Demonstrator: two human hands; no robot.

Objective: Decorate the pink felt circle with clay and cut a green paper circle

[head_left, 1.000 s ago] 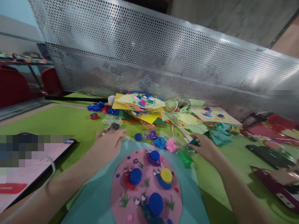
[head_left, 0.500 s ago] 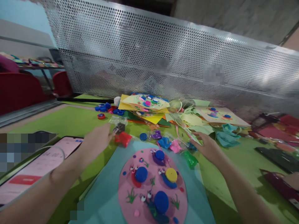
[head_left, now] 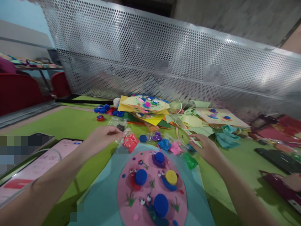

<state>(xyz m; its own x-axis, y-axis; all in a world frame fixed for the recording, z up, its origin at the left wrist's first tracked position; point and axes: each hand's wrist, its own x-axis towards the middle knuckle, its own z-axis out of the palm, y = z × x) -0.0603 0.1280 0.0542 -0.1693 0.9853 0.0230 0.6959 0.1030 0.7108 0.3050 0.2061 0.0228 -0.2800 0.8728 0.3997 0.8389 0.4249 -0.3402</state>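
My left hand [head_left: 105,136] reaches in from the left, its fingertips closed at the clear wrapper of a red clay packet [head_left: 131,142]. A small black clay packet [head_left: 120,127] lies just behind those fingertips. On the other side, my right hand [head_left: 204,147] has thumb and fingers apart beside a dark teal clay packet [head_left: 192,148]; whether it touches the packet is unclear. A green clay packet [head_left: 190,160] lies nearby. Between my forearms, a pink oval board [head_left: 150,191] bears clay snails with blue and yellow cap shells. It rests on a light blue sheet [head_left: 101,194].
Blue, pink and purple clay packets [head_left: 156,136] and a blue cap [head_left: 143,138] lie behind the board. Stacked crafts [head_left: 145,106] and paper scraps [head_left: 192,121] stand before a perforated metal screen [head_left: 141,47]. A phone [head_left: 44,166] lies left; another person's hand [head_left: 293,182] shows right.
My left hand has moved right, and the red clay packet has shifted right and turned with it. My right hand stays nearly in place, shifting slightly toward the teal packet.
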